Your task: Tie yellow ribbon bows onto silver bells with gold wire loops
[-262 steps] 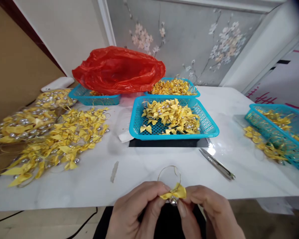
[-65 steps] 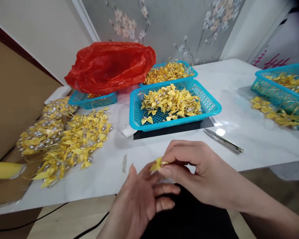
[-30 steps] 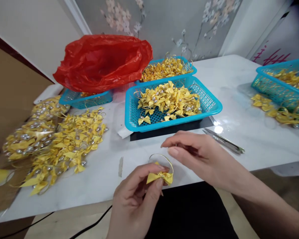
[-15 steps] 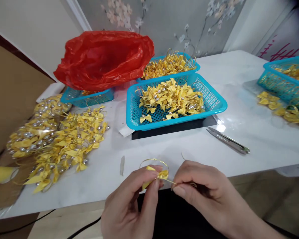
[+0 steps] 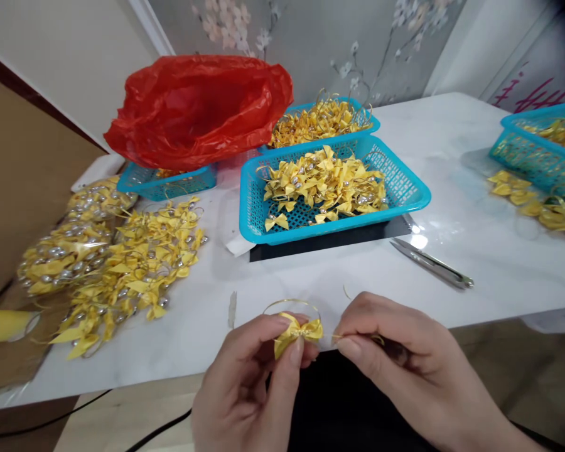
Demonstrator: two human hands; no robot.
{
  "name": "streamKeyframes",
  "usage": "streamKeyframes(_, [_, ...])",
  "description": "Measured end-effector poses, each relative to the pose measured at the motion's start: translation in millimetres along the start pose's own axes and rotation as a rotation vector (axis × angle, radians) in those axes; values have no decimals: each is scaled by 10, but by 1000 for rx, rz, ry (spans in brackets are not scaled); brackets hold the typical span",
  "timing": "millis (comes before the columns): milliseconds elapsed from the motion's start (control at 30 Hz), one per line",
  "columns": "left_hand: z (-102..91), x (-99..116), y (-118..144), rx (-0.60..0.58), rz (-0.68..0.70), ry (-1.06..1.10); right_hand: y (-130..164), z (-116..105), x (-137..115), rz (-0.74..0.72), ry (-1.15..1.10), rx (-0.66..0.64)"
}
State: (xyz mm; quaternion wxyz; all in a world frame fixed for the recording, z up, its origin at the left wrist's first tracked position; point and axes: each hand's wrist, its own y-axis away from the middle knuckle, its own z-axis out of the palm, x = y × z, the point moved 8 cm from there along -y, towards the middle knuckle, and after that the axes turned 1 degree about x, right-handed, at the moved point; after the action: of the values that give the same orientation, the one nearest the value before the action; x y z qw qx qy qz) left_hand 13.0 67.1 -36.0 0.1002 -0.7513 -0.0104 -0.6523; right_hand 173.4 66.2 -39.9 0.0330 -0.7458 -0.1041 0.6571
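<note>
Left hand (image 5: 249, 383) now pinches the bow (image 5: 297, 330); right hand (image 5: 405, 364) has closed on its wire tail (image 5: 339, 337), drawing it rightward.

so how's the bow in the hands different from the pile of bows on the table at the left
The bow is single and pinched off the table by the left hand, while the right hand pulls its gold cord. The pile holds many bows lying loose and untouched on the table. Both are yellow ribbon with gold cord loops.
</note>
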Motion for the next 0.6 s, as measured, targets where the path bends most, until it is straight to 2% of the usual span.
streamKeyframes(133, [-14, -2, -10, -35, 61, -22, -31, 15, -73, 2, -65, -9])
streamKeyframes(267, [23, 75, -22, -230, 248, -111, -30, 29, -93, 12, -94, 3])
streamKeyframes(333, [27, 56, -31, -294, 266, -176, -14, 39, -108, -1, -76, 16])
streamKeyframes(400, [20, -30, -53, -321, 161, -150, 14, 86, -181, -100, -3, 6])
streamKeyframes(533, [67, -208, -51, -325, -180, 209, 108, 293, -283, -335, 251, -58])
streamKeyframes(600, [94, -274, -40, -296, -315, 283, 162, 384, -304, -432, 377, -76])
